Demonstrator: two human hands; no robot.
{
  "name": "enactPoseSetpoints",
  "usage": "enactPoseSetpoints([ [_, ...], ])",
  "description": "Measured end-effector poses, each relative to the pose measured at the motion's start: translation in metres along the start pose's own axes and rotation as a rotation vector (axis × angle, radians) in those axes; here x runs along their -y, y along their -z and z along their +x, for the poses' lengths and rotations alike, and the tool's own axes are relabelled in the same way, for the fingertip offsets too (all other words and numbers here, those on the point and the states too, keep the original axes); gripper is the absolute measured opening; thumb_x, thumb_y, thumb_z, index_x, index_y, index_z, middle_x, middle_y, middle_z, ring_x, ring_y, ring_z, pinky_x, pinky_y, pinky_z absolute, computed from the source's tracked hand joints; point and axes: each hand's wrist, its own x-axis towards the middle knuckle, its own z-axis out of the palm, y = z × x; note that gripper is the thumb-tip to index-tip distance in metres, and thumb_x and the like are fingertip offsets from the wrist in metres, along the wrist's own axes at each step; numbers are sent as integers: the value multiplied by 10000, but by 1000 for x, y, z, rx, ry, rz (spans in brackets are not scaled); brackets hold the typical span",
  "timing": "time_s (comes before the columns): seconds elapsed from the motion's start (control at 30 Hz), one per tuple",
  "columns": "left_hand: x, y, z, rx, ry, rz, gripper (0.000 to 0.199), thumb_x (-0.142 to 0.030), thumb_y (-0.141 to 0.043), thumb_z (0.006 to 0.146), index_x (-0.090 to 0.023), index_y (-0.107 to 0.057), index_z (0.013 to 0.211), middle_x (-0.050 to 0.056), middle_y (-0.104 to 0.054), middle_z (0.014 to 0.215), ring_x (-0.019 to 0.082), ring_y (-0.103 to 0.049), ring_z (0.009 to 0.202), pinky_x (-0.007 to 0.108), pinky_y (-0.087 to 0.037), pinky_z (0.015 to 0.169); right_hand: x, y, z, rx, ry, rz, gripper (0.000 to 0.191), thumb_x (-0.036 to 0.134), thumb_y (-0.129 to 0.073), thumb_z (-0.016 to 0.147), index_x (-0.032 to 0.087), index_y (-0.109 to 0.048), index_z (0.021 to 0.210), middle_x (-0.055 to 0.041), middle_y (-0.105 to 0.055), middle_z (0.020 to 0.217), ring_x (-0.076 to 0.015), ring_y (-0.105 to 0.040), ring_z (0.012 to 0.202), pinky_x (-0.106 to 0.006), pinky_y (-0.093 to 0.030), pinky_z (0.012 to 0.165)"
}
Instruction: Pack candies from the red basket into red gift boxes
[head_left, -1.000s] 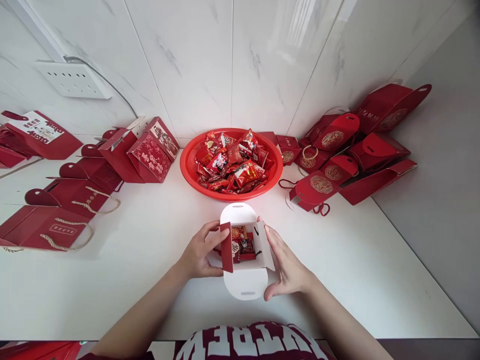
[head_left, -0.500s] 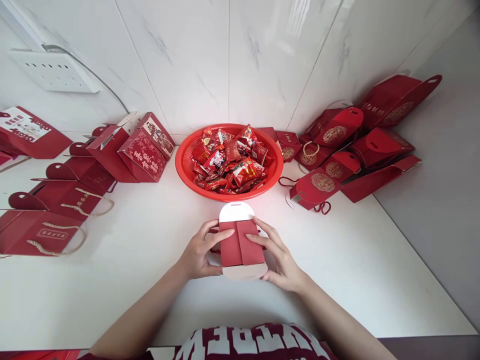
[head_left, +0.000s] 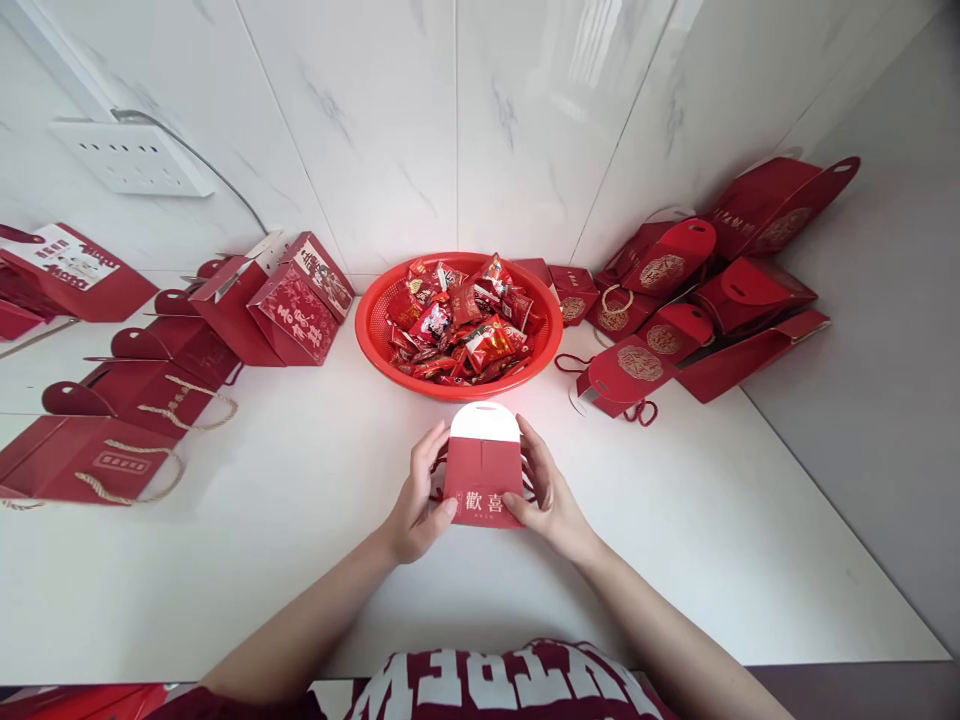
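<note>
A small red gift box (head_left: 482, 470) with white characters on its near face is between both hands, in front of the basket. Its far flap stands up, showing its white inside. My left hand (head_left: 420, 500) grips the left side, thumb near the lower left corner. On the right side my right hand (head_left: 551, 495) holds it, with the thumb on the printed face. Dark red cord shows at both sides of the box, partly behind the fingers. Just beyond lies a red oval basket (head_left: 365, 325) heaped with small wrapped packets (head_left: 465, 305).
Red boxes (head_left: 112, 460), some with rope handles, stand along the left. More red boxes with gold prints (head_left: 637, 365) crowd the right back. A white socket panel (head_left: 131, 158) with a cable is on the tiled wall. The white table (head_left: 697, 540) extends towards me.
The near flap of the box has been folded up over its top, so the printed characters now show. Both thumbs have moved down to the near part of the box. The view has shifted slightly.
</note>
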Motion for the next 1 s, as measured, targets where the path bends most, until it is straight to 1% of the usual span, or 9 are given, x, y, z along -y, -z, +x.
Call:
enactPoseSetpoints([
  [0.07,0,-2,1,39,26,-51,772,-433,-435,962,-267,7,1573,135,-194,1616,333,-321,1433,510,-357,1126,2,2,-2,1,-2,-34,787,485,-557,900,256,-138,1525,-149,-377,1497,-242,-459,1332,-374,-448,1045],
  [0.17,1,0,4,72,36,-27,718,-454,-398,971,-237,-93,1583,96,-164,1639,328,-189,1494,510,-212,1214,5,5,-4,4,90,-72,536,429,-574,914,252,-415,1394,-128,-464,1383,-237,-477,1301,-383,-435,1062],
  [0.3,-1,7,8,100,-26,115,628,-473,-366,973,-230,-289,1546,85,-226,1619,332,-238,1475,523,-215,1214,5,12,-6,70,248,-193,289,360,-539,955,257,-643,1204,-110,-419,1437,-251,-382,1389,-434,-362,1135],
  [0.47,-23,14,7,88,-125,549,458,-303,-316,1007,-258,-519,1415,64,-332,1574,286,-339,1429,494,-309,1171,3,6,-13,45,258,-341,370,384,-512,971,257,-617,1304,-101,-293,1569,-274,-344,1432,-455,-357,1151],
  [0.57,-47,6,-1,46,-94,935,463,-238,-392,984,-233,-491,1436,86,-438,1520,285,-376,1407,500,-315,1154,9,-12,-18,-4,192,-472,433,395,-480,984,279,-540,1397,-84,-189,1620,-286,-350,1433,-464,-368,1148],
  [0.67,-66,-3,-12,63,-8,1172,571,-260,-419,964,-142,-347,1518,142,-382,1551,312,-355,1428,527,-292,1157,19,-30,-19,35,138,-522,485,377,-415,1008,300,-419,1487,-82,-116,1639,-282,-420,1392,-468,-394,1135],
  [0.77,-77,-2,-23,66,107,1284,672,-360,-432,964,-121,-226,1557,137,-275,1600,322,-292,1463,534,-291,1161,25,-39,-15,142,165,-442,473,355,-371,1028,305,-402,1497,-64,-178,1631,-256,-351,1440,-444,-345,1176],
  [0.87,-80,6,-33,75,166,1331,724,-471,-451,957,-151,-216,1563,101,-237,1618,314,-261,1476,502,-321,1159,22,-42,-14,183,215,-364,467,357,-410,1022,296,-421,1484,-59,-270,1601,-234,-279,1475,-426,-309,1200],
  [1.0,-79,22,-47,46,232,1376,613,-449,-395,990,-230,-276,1551,48,-209,1632,299,-242,1484,470,-373,1134,11,-40,-19,193,280,-342,465,315,-446,1010,298,-403,1473,-72,-323,1565,-220,-355,1435,-420,-369,1172],
])
